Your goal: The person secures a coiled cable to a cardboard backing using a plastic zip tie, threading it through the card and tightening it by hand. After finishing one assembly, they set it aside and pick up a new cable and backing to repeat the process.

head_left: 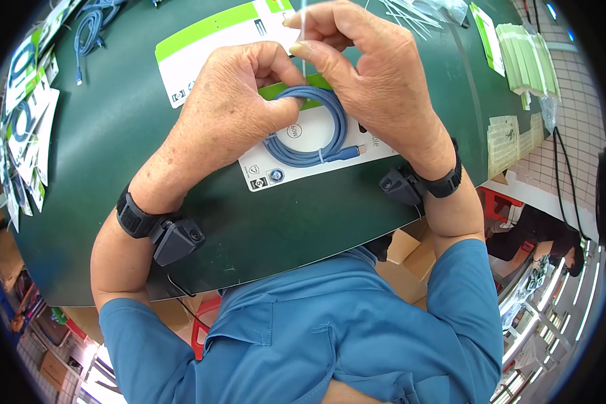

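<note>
A coiled blue braided cable (341,124) with a metal-tipped plug lies against a white and green backing card (262,172) on the table. My left hand (232,94) is closed at the coil's upper left, its thumb over the cable and its other fingers curled by the card's green top. Above the coil, my right hand (384,74) pinches a thin whitish cable tie (304,40) between thumb and index finger. The tie stands up from the top of the coil; its lower end is hidden.
Another backing card (198,44) lies just beyond my left hand. Loose cable ties (411,17) are at the far right, near a stack of green cards (528,60). Carded cables (30,135) pile up along the left edge; a loose blue cable (87,34) lies at the far left.
</note>
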### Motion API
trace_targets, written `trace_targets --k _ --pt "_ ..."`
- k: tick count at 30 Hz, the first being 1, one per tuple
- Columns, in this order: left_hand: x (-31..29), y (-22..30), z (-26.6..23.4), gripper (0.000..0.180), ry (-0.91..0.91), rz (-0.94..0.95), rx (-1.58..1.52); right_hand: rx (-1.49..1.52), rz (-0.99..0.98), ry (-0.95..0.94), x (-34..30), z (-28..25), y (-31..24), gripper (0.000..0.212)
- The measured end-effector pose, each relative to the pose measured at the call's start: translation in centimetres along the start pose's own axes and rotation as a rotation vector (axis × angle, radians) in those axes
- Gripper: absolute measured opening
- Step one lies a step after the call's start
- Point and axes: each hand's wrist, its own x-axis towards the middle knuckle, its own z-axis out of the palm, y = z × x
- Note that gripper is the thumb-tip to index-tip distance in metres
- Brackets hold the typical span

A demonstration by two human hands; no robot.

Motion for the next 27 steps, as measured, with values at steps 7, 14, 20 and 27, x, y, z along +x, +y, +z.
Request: trace_targets --k 7,14,20,27 --pt "0.0 -0.6 0.2 0.018 0.11 0.042 -0.124 0.063 0.398 -0.269 2.1 -2.8 -3.6 0.019" --pt "0.0 0.5 -0.7 0.024 -0.031 0.019 -0.083 0.392 0.929 -0.454 3.6 -4.6 -5.5 0.026" --pt "-0.1 0.3 -0.8 0.029 0.006 0.034 -0.05 0.46 1.022 -0.479 3.8 -5.2 -5.4 0.026" --pt "-0.3 1.4 -1.8 0.028 -0.054 0.009 -0.038 0.162 0.706 -0.343 3.3 -3.6 -6.0 0.027"
